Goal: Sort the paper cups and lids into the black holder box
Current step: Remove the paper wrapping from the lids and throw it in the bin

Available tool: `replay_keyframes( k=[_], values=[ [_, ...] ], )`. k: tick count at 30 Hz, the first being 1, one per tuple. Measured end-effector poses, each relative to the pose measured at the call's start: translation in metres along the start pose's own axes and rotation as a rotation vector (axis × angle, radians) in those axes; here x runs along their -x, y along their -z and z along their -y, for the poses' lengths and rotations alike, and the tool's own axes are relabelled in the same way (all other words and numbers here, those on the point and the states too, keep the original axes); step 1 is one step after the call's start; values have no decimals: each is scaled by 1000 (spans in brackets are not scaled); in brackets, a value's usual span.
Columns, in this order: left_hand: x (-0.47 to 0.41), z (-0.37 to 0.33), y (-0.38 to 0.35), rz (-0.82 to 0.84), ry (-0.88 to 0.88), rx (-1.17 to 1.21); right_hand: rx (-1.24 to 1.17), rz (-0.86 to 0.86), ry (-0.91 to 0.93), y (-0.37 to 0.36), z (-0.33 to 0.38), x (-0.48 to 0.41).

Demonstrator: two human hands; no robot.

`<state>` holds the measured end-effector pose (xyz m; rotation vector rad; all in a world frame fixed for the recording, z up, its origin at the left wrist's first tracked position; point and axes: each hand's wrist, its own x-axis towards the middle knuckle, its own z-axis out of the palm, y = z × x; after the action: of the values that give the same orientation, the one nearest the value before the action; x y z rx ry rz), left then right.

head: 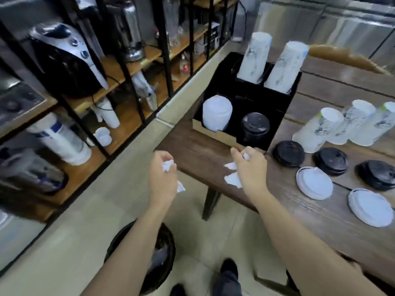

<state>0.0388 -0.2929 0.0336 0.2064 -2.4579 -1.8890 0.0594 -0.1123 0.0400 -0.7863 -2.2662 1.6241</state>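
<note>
The black holder box (275, 103) stands on the table's left end. Two stacks of upturned paper cups (254, 57) rise from its rear slots; a white lid stack (217, 113) and a black lid stack (255, 127) fill the front ones. Three more cup stacks (318, 130) lie on their sides to the right. In front of them lie black lids (288, 153) and white lids (314, 182). My left hand (162, 180) is shut on crumpled white paper (167, 165) beyond the table edge. My right hand (251, 167) holds torn white paper scraps (233, 178) over the table's corner.
The wooden table (320, 216) fills the right side, with one leg (210, 201) under its corner. A black waste bin (164, 238) sits on the floor below my left arm. Shelves with appliances and cup sleeves (62, 137) line the left. My shoe (228, 268) is at the bottom.
</note>
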Motion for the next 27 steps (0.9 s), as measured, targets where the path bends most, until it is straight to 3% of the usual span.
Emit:
replay_keyframes(
  k=[3, 8, 14, 18, 23, 27],
  values=[
    [1, 35, 66, -101, -10, -24, -24, 138, -30, -52, 3, 30],
    [16, 79, 146, -241, 159, -16, 64, 372, -64, -122, 0, 81],
    [30, 119, 186, -364, 313, -65, 224, 505, 20, -172, -15, 106],
    [36, 160, 195, -412, 465, -172, 155, 705, -75, -205, -39, 109],
    [42, 256, 184, -301, 606, -263, 188, 906, -152, -252, -111, 116],
    [43, 365, 157, -131, 575, -360, 364, 1039, -127, -299, -218, 117]
  ],
)
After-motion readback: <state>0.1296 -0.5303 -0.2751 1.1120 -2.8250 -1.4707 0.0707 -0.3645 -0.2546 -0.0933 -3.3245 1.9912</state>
